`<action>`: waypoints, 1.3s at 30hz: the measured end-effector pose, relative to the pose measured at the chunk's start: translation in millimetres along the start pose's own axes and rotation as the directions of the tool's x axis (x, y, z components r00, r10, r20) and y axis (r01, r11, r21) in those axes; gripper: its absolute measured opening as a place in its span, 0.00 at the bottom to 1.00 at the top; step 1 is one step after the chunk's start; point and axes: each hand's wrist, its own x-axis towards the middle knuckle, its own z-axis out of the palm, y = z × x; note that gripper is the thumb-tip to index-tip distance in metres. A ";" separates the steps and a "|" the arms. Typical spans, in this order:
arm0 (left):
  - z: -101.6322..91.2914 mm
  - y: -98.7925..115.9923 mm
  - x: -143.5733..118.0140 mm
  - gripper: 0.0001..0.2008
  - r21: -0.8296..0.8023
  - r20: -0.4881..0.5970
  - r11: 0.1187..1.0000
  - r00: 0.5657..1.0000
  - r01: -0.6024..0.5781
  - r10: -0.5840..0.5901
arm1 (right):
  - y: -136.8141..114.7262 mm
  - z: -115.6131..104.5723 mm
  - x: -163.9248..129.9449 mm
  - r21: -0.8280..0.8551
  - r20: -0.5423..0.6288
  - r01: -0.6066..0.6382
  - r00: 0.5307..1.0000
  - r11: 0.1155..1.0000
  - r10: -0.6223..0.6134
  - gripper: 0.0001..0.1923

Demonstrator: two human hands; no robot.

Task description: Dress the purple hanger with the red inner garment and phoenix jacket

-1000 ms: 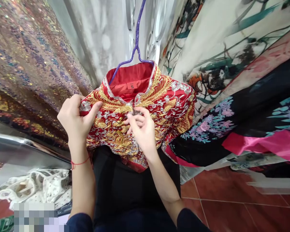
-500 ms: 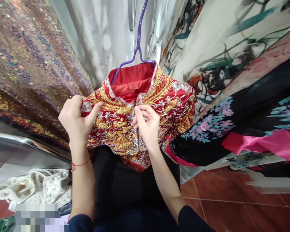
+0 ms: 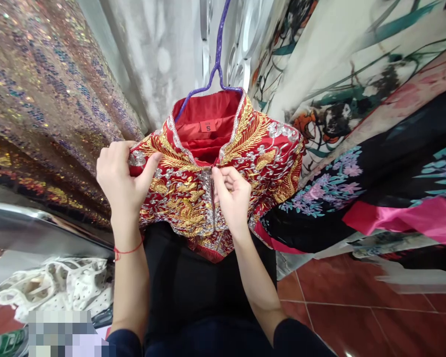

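Note:
A red jacket [image 3: 186,198] with gold and silver embroidery hangs on a purple hanger [image 3: 218,54] in front of me. Its stand collar gapes at the top, and a red label [image 3: 208,126] marked S shows inside. My left hand [image 3: 124,171] grips the jacket's shoulder, thumb on the front and fingers behind. At the base of the collar, my right hand [image 3: 232,193] pinches the top of the front opening, where the fastening is too small to make out. Below the collar the two front edges lie side by side.
A sequinned cloth [image 3: 52,89] hangs at left. Printed white fabric [image 3: 342,64] and a black garment with flowers [image 3: 319,193] hang at right. White dotted cloth [image 3: 70,285] lies low on the left. Red floor tiles [image 3: 342,322] show at lower right.
Both hands have shifted slightly to the right in view, along with the jacket and hanger. The left hand keeps its grip on the shoulder, and the right still pinches at the collar.

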 end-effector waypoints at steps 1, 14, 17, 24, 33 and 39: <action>0.0 2.2 -1.0 0.15 -0.032 0.003 0.999 1.000 0.002 -0.001 | 2.2 -1.6 -2.5 -0.006 0.001 -0.010 1.000 1.000 0.010 0.16; 54.8 69.5 -131.7 0.14 -0.162 0.284 0.954 0.938 0.254 -0.201 | 108.6 -14.7 -68.3 -0.238 0.085 -0.185 0.974 0.953 0.210 0.19; 74.2 63.7 -156.9 0.22 -0.051 0.431 0.897 0.820 0.439 -0.377 | 134.4 -21.4 -86.7 -0.294 0.072 -0.267 0.951 0.918 0.300 0.19; 97.0 49.5 -191.7 0.18 0.011 0.481 0.745 0.650 0.667 -0.589 | 161.1 -18.9 -91.5 -0.390 0.100 -0.329 0.913 0.860 0.395 0.18; 118.2 29.5 -217.7 0.08 0.235 0.598 0.749 0.515 0.620 -0.614 | 188.6 -29.9 -92.0 -0.549 0.170 -0.419 0.791 0.723 0.587 0.16; 119.7 20.8 -221.2 0.11 0.273 0.694 0.796 0.462 0.540 -0.552 | 205.4 -31.9 -95.3 -0.644 0.136 -0.419 0.761 0.640 0.634 0.15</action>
